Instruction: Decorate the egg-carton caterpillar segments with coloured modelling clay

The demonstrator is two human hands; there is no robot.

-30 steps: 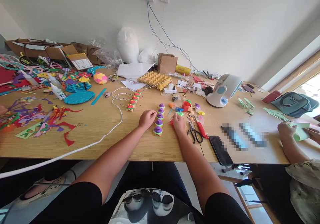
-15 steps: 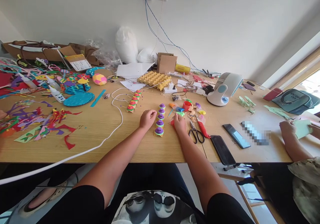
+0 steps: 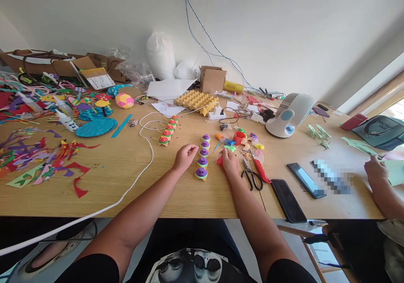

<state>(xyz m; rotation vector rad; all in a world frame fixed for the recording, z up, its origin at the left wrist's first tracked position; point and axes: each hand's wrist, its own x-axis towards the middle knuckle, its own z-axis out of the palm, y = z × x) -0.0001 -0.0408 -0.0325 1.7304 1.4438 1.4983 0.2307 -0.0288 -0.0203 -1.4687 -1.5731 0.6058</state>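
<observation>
Between my hands stands an egg-carton strip point(image 3: 202, 162) with a row of purple clay bumps on pale green, dotted with small dark eyes. My left hand point(image 3: 184, 158) is just left of it, thumb and fingers pinched together; whatever they may hold is too small to make out. On the other side, my right hand point(image 3: 229, 161) is curled closed beside a bag of green clay point(image 3: 229, 148), its fingertips partly hidden. A second strip with red and green bumps point(image 3: 167, 132) lies farther back on the left.
Black-handled scissors point(image 3: 251, 177), a red-handled tool point(image 3: 260, 169) and a black phone point(image 3: 288, 201) lie right of my right hand. A white fan point(image 3: 285, 116) stands behind them. A white cable point(image 3: 132, 177) crosses the left table. At far right, another person's hand point(image 3: 377, 169) is near green paper.
The camera view has shifted slightly, so the table sits lower in it. Both my hands keep nearly the same pose beside the purple strip. The other person's hand at right has moved.
</observation>
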